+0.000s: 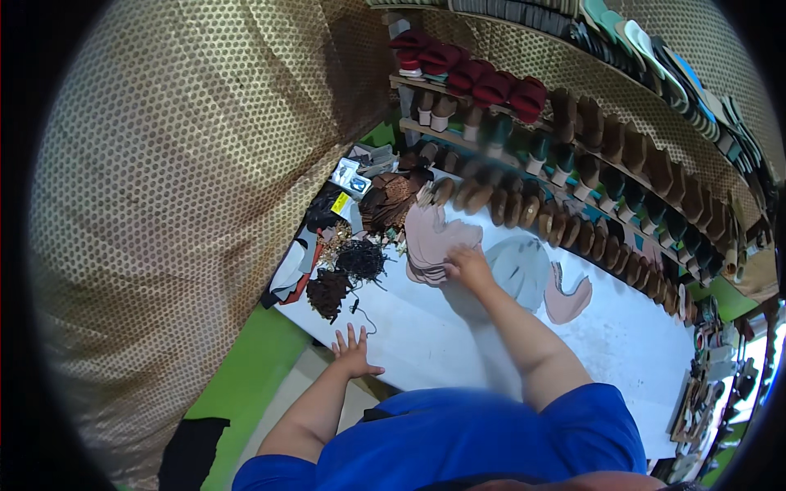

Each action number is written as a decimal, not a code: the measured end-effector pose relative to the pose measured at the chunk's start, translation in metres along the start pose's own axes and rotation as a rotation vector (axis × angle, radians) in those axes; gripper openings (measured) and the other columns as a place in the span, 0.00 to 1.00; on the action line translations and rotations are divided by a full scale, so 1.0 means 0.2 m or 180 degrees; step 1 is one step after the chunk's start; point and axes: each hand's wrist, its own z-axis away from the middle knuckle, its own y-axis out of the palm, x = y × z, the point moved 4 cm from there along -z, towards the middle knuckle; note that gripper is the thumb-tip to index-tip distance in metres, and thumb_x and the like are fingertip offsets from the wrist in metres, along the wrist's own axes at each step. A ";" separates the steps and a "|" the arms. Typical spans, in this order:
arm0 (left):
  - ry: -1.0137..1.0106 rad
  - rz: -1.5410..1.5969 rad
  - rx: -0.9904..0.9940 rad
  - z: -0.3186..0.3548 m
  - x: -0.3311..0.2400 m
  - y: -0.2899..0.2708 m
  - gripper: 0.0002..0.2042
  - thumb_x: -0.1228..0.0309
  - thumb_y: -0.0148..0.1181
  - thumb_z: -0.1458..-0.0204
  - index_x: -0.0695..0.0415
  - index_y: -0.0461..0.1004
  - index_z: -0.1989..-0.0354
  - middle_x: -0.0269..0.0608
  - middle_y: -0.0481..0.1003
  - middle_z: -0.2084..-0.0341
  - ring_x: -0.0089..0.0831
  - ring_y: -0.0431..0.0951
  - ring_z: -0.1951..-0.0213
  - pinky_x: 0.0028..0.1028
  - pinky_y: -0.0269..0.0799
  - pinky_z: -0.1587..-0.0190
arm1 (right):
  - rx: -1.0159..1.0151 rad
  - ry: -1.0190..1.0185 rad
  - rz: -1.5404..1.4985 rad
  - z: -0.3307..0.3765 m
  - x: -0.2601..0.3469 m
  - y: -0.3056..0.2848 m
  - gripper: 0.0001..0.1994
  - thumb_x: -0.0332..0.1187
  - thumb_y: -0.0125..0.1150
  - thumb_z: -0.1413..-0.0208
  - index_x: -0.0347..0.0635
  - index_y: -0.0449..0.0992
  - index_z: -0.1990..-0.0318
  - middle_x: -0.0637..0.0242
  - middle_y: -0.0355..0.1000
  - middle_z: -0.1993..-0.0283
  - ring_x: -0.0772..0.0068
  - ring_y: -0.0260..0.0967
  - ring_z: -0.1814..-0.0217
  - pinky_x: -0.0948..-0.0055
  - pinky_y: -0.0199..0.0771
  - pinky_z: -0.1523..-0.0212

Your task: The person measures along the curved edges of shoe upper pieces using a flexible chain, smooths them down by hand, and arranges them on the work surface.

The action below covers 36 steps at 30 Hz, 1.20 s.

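Near the table's front edge my left hand (352, 353) is open, its fingers spread over the white tabletop and holding nothing. My right hand (468, 267) is at the right edge of a stack of pink cut pieces (430, 237), its fingers closed on a pink piece there. The pieces have curved outlines, like shoe uppers, and lie fanned over one another. To the right of that hand is a pale grey-green sheet (517, 272) with darker streaks. Farther right, a separate curved pink piece (568, 301) lies flat.
Left of the stack are a black tangle of cords (361, 260), a dark brown heap (328, 293) and brown pieces (389, 203). Rows of brown shoe lasts (524, 209) line the table's back. Shelves above carry red slippers (494, 87) and heeled shoes. A patterned gold curtain (196, 164) hangs at left.
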 end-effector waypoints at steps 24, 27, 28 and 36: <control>-0.0022 0.0141 0.0065 0.05 0.04 0.02 0.71 0.33 0.70 0.62 0.48 0.21 0.22 0.59 0.15 0.25 0.69 0.13 0.27 0.65 0.20 0.29 | 0.0573 0.1758 -0.2569 -0.44 -0.08 0.09 0.16 0.37 0.53 0.35 0.38 0.78 0.47 0.52 0.78 0.53 0.55 0.75 0.51 0.55 0.74 0.48; 0.0134 -0.0002 0.0056 0.01 -0.02 -0.06 0.71 0.32 0.70 0.62 0.47 0.21 0.22 0.58 0.14 0.25 0.69 0.13 0.27 0.65 0.20 0.29 | -0.1199 0.2819 -0.4530 -0.47 -0.53 0.16 0.17 0.38 0.52 0.32 0.35 0.76 0.46 0.57 0.77 0.54 0.58 0.75 0.53 0.59 0.75 0.50; 0.0125 0.0010 0.0060 0.01 -0.01 -0.05 0.71 0.32 0.70 0.62 0.47 0.21 0.22 0.58 0.14 0.25 0.69 0.13 0.27 0.65 0.20 0.29 | -0.1182 0.2820 -0.4528 -0.49 -0.60 0.16 0.17 0.38 0.52 0.32 0.35 0.76 0.46 0.57 0.77 0.54 0.58 0.75 0.53 0.59 0.75 0.50; 0.0106 0.0079 0.0004 0.01 0.03 -0.01 0.73 0.31 0.71 0.65 0.49 0.21 0.22 0.60 0.13 0.25 0.71 0.14 0.27 0.67 0.22 0.29 | -0.1768 0.1720 -0.2066 -0.46 -0.27 -0.34 0.17 0.37 0.48 0.29 0.35 0.74 0.42 0.50 0.78 0.52 0.53 0.77 0.51 0.60 0.73 0.47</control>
